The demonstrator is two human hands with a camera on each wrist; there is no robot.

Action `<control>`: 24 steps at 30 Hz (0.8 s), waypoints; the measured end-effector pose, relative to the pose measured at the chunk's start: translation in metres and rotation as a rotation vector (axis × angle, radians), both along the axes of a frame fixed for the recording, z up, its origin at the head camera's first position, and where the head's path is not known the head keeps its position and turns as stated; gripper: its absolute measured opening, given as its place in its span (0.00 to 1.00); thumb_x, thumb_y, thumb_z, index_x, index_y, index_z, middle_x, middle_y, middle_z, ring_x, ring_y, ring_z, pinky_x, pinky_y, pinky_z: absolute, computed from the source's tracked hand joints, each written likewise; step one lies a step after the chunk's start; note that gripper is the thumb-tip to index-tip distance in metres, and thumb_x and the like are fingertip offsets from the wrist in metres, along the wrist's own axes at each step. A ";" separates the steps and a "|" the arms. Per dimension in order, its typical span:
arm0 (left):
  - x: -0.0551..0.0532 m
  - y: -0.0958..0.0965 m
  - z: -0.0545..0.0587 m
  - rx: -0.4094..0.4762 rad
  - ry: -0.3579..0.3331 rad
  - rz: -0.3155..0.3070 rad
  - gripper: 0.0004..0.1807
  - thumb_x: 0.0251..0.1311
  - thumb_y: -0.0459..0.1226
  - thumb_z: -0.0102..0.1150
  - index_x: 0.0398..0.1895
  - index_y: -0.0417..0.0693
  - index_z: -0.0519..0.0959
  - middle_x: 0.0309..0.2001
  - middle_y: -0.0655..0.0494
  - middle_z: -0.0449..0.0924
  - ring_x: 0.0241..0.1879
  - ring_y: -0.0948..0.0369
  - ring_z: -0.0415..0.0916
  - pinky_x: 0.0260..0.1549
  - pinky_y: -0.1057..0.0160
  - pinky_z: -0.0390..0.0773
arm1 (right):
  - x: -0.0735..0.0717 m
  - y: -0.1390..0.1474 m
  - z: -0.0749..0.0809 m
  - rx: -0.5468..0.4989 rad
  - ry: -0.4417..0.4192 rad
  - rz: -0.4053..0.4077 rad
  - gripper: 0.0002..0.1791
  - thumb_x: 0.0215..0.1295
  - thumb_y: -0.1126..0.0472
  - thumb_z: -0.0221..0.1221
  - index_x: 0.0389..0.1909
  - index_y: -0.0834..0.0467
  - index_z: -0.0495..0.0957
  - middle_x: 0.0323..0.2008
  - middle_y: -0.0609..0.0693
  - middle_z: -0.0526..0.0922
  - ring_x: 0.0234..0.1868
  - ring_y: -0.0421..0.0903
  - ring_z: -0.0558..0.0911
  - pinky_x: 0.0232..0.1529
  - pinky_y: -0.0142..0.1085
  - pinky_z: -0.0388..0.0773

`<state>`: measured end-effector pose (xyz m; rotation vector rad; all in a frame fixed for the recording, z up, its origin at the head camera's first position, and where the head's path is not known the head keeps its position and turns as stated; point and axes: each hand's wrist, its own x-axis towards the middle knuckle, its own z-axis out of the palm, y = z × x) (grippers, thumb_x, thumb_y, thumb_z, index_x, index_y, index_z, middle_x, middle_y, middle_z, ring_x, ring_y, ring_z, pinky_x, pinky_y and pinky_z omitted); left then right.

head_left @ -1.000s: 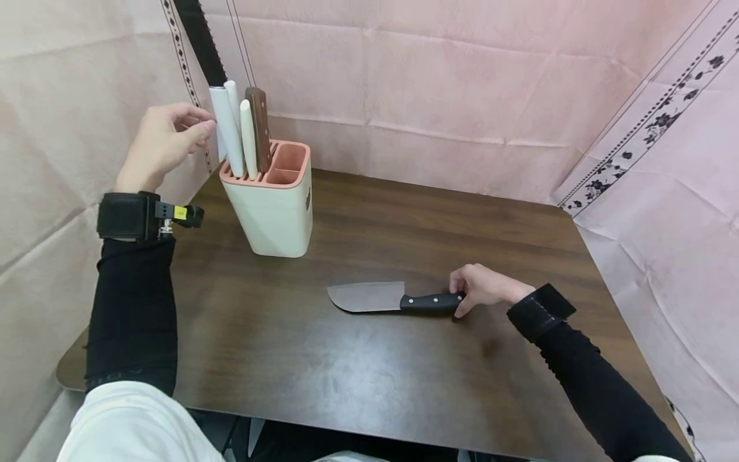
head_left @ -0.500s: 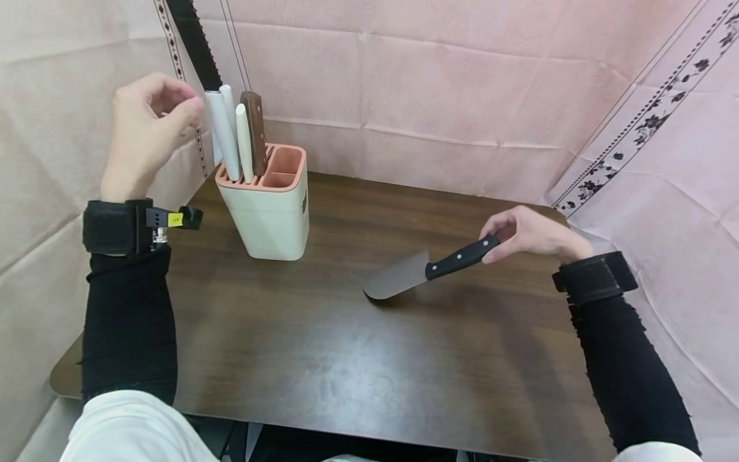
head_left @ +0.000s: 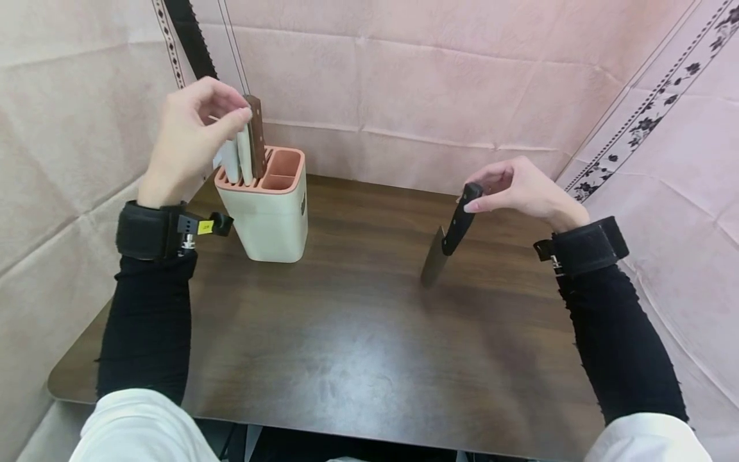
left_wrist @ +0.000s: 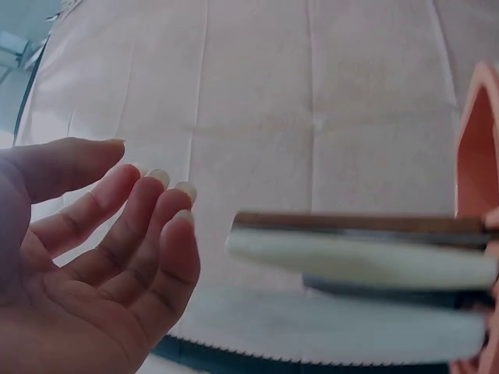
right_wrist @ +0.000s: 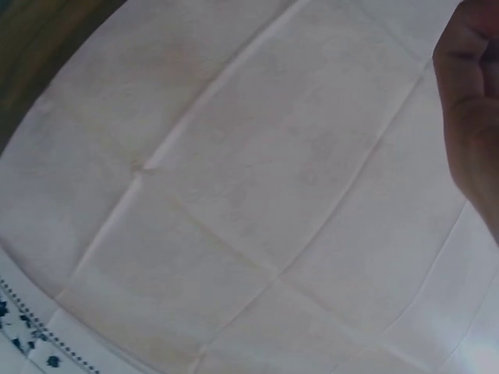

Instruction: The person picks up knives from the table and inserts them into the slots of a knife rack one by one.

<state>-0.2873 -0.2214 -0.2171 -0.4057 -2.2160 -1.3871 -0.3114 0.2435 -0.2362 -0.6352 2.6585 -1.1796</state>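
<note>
My right hand [head_left: 522, 192] pinches the black riveted handle end of a kitchen knife [head_left: 458, 224] between thumb and fingers. The knife hangs steeply, its broad blade [head_left: 433, 263] pointing down; whether the tip touches the table cannot be told. My left hand [head_left: 193, 131], fingers loosely bent and holding nothing, is raised in front of the handles in the knife block [head_left: 264, 224]. In the left wrist view, a gap separates the left fingers from a brown handle [left_wrist: 351, 221] and a pale handle [left_wrist: 359, 259]. The right wrist view shows only part of the right hand [right_wrist: 475, 109].
The pale green knife block has a salmon-coloured slotted top [head_left: 283, 168] with larger compartments at its right. It stands at the back left of the brown wooden table [head_left: 346, 346]. Pinkish cloth [head_left: 427, 109] hangs behind and at both sides.
The right hand has lifted the knife off the table and raised it, turning it from lying flat to hanging blade down. The left hand rose, then moved right across the handles.
</note>
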 end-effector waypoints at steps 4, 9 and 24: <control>-0.004 0.010 -0.005 -0.103 -0.055 -0.028 0.08 0.64 0.40 0.59 0.44 0.50 0.79 0.35 0.68 0.76 0.34 0.67 0.74 0.36 0.70 0.70 | 0.000 -0.008 0.008 0.016 0.045 -0.060 0.24 0.51 0.54 0.72 0.50 0.54 0.81 0.34 0.41 0.88 0.38 0.38 0.85 0.42 0.29 0.77; -0.008 0.024 -0.010 -0.231 -0.117 -0.085 0.15 0.65 0.44 0.57 0.49 0.46 0.77 0.38 0.62 0.78 0.37 0.65 0.73 0.39 0.68 0.68 | -0.003 -0.016 0.015 -0.007 0.054 -0.081 0.24 0.52 0.53 0.72 0.51 0.54 0.81 0.35 0.39 0.88 0.40 0.36 0.85 0.46 0.26 0.75; -0.025 0.060 -0.023 -0.338 -0.125 -0.213 0.15 0.65 0.42 0.56 0.49 0.43 0.77 0.41 0.50 0.79 0.41 0.62 0.72 0.47 0.64 0.69 | -0.012 -0.031 0.024 -0.089 0.049 -0.096 0.20 0.54 0.55 0.70 0.49 0.52 0.82 0.32 0.37 0.88 0.36 0.39 0.84 0.38 0.31 0.78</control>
